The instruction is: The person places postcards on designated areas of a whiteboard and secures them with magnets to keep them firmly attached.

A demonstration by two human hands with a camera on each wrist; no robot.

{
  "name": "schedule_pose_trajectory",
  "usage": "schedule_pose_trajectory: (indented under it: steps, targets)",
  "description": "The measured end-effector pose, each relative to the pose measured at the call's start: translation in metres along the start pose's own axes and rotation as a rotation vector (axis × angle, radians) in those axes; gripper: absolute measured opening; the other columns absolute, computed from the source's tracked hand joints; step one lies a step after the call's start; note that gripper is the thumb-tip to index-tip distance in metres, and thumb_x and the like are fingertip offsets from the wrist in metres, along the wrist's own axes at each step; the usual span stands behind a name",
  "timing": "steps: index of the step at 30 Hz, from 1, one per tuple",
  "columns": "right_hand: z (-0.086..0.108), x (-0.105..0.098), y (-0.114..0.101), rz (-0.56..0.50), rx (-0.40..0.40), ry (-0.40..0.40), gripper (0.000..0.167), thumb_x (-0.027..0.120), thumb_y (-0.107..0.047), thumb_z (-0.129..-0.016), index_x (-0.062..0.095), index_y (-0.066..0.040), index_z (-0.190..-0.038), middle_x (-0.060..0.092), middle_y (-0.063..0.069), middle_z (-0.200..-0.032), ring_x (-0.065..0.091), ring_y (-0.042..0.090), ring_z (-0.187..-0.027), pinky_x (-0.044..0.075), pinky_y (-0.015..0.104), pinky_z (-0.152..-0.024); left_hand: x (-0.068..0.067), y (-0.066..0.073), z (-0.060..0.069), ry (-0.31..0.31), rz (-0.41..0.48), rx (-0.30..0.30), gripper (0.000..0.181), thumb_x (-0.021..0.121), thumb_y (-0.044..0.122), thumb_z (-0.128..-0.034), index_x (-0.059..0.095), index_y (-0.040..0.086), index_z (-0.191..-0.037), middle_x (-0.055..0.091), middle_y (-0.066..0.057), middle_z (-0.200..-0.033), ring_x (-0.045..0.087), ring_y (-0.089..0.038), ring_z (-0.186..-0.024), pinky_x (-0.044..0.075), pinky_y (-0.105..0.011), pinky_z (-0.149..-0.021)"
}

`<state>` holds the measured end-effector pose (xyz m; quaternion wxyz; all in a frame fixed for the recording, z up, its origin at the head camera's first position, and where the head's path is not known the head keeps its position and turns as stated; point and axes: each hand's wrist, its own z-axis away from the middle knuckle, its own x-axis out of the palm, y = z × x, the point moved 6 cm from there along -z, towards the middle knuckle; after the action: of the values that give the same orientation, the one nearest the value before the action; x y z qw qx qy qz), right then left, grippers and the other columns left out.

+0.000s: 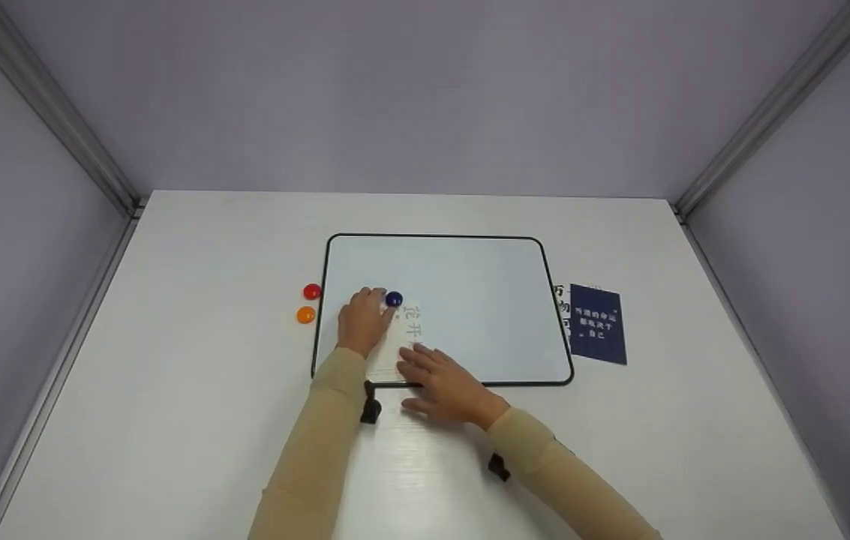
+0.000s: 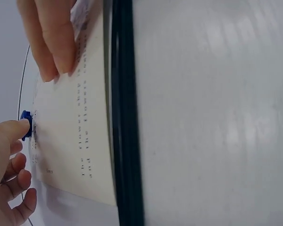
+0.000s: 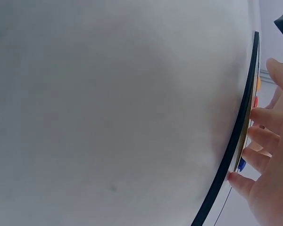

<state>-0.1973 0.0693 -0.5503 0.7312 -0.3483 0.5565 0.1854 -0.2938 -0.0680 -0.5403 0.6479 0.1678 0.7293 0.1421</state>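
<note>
A: Where's the blue magnet [image 1: 394, 298] sitting?
B: Left hand [image 1: 363, 322] is pinching it at the card [image 2: 61, 141]'s top edge; right hand [image 1: 440, 382] is resting on card, fingers spread, partly hiding it; red magnet [image 1: 311, 291], orange magnet [image 1: 306, 315] are lying left of whiteboard [image 1: 485, 307].

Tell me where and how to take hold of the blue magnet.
Pinch the blue magnet by opposite sides of its round rim, probably best from above: it stands proud at the far end of the cream card, so its sides offer purchase. The thumb of the left hand touches its near side.
</note>
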Motion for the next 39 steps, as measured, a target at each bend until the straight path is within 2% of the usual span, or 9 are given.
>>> schedule_pose_trajectory:
  steps: [10,15,20,27,32,36,39]
  targets:
    - [0.003,-0.003,-0.002,-0.002,-0.040,0.049,0.060,0.053,-0.045,-0.096,0.044,-0.012,-0.145,0.036,0.008,-0.157,0.030,0.030,-0.148,0.030,0.047,-0.121,-0.002,0.001,0.001,-0.008,0.042,0.010,0.036,0.062,0.025,-0.0934,0.063,0.002,-0.121,0.067,-0.017,-0.114,0.065,-0.032,-0.106,0.056,-0.046,-0.087]
    - [0.003,-0.008,-0.003,-0.003,-0.067,0.124,0.049,0.059,-0.037,-0.095,0.053,-0.010,-0.136,0.047,0.010,-0.148,0.041,0.029,-0.142,0.036,0.043,-0.118,-0.004,0.000,0.003,0.017,0.016,0.030,0.034,0.062,0.025,-0.0935,0.064,0.004,-0.120,0.068,-0.016,-0.111,0.066,-0.030,-0.103,0.057,-0.044,-0.083]
    - [0.003,-0.012,-0.005,-0.016,-0.089,0.177,0.043,0.062,-0.031,-0.094,0.058,-0.009,-0.130,0.056,0.010,-0.138,0.052,0.027,-0.133,0.044,0.040,-0.113,-0.008,-0.001,0.006,0.028,0.033,0.039,0.032,0.062,0.024,-0.0931,0.065,0.005,-0.119,0.068,-0.015,-0.109,0.066,-0.029,-0.098,0.058,-0.043,-0.081]
    - [0.007,-0.017,-0.002,-0.067,-0.088,0.220,0.041,0.062,-0.028,-0.094,0.058,-0.006,-0.128,0.060,0.011,-0.131,0.058,0.025,-0.124,0.051,0.037,-0.105,-0.018,0.002,0.014,0.048,0.025,0.101,0.029,0.062,0.023,-0.0934,0.067,0.005,-0.116,0.068,-0.015,-0.102,0.067,-0.029,-0.091,0.058,-0.043,-0.077]
    - [0.010,-0.018,0.002,-0.067,-0.102,0.263,0.038,0.064,-0.026,-0.093,0.061,-0.006,-0.125,0.061,0.012,-0.129,0.060,0.026,-0.120,0.053,0.038,-0.101,-0.019,0.000,0.018,0.004,0.035,0.143,0.030,0.059,0.022,-0.0951,0.066,0.004,-0.119,0.066,-0.014,-0.102,0.064,-0.028,-0.093,0.057,-0.043,-0.080]
    - [0.010,-0.019,0.004,-0.089,-0.053,0.223,0.040,0.062,-0.028,-0.094,0.060,-0.007,-0.127,0.059,0.011,-0.132,0.058,0.025,-0.124,0.052,0.038,-0.104,-0.022,-0.001,0.021,-0.026,0.020,0.153,0.031,0.058,0.023,-0.0960,0.064,0.006,-0.121,0.065,-0.014,-0.106,0.063,-0.027,-0.098,0.056,-0.043,-0.083]
    - [0.011,-0.020,0.006,-0.121,0.002,0.172,0.041,0.060,-0.030,-0.095,0.058,-0.008,-0.131,0.057,0.011,-0.136,0.056,0.025,-0.128,0.050,0.038,-0.106,-0.027,-0.001,0.024,-0.025,0.015,0.163,0.031,0.058,0.023,-0.0959,0.064,0.007,-0.122,0.065,-0.013,-0.108,0.063,-0.027,-0.100,0.056,-0.042,-0.085]
